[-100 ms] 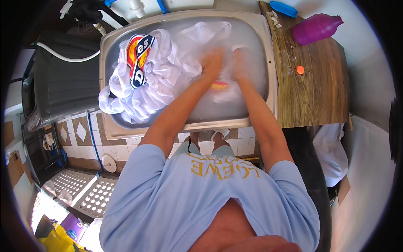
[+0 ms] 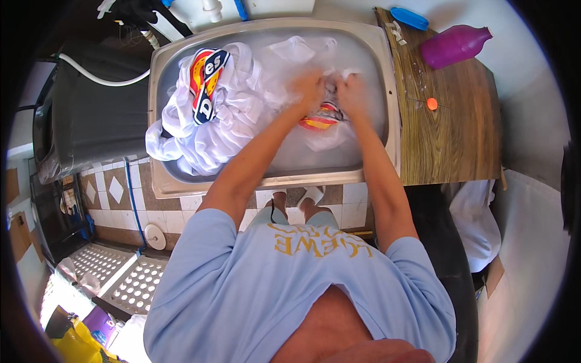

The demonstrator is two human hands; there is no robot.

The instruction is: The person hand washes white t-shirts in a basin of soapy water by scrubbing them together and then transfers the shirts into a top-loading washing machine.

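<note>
Both hands are down in the sink (image 2: pixel 158 97), a big beige tub with cloudy water. The left hand (image 2: pixel 310 89) and right hand (image 2: pixel 351 94) sit close together near the middle-right of the basin, each grip bunched tight around a wet white garment (image 2: pixel 324 130) with a red, yellow and orange print showing just below the hands. They're a bit blurred, so can't tell exactly how the fingers sit, but both are clamped on the cloth. More white laundry (image 2: pixel 206 133) is piled up on the left side of the tub, part of it hanging over the rim, with a blue, red and yellow patch on top. To the right of the sink there's a wooden counter (image 2: pixel 451 145) with a purple bottle (image 2: pixel 454 45) lying on its side, a blue lid-like thing (image 2: pixel 409 18) at the far edge, and a small orange cap (image 2: pixel 431 103). A white hose (image 2: pixel 103 77) runs in from the left
</note>
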